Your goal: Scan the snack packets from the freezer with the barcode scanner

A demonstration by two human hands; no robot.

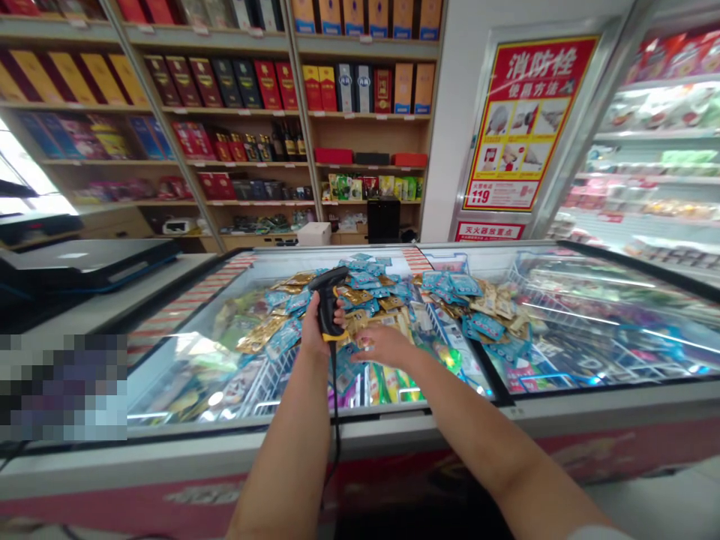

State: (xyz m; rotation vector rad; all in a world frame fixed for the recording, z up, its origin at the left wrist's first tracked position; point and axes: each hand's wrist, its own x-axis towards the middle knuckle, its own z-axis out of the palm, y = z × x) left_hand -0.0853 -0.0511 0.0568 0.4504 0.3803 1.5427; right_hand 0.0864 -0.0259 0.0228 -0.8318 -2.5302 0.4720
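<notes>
My left hand [313, 324] is wrapped around the handle of a black and yellow barcode scanner [328, 304], held upright with its head at the top. A black cable [334, 382] hangs from the scanner's base. To its right, my right hand [385, 345] reaches over the packets, fingers loosely bent and apart. Nothing is plainly held in it. Blue packets [289, 334] and gold packets [262, 334] lie heaped on the glass top of a chest freezer [202, 352], around and beyond both hands.
More packets [487, 326] lie on the freezer's right side, past a dark dividing bar [498, 371]. Through the glass, wire baskets [275, 379] with bagged goods show. Shelves of boxed bottles [236, 82] stand behind. A dark flat device [95, 262] sits at left.
</notes>
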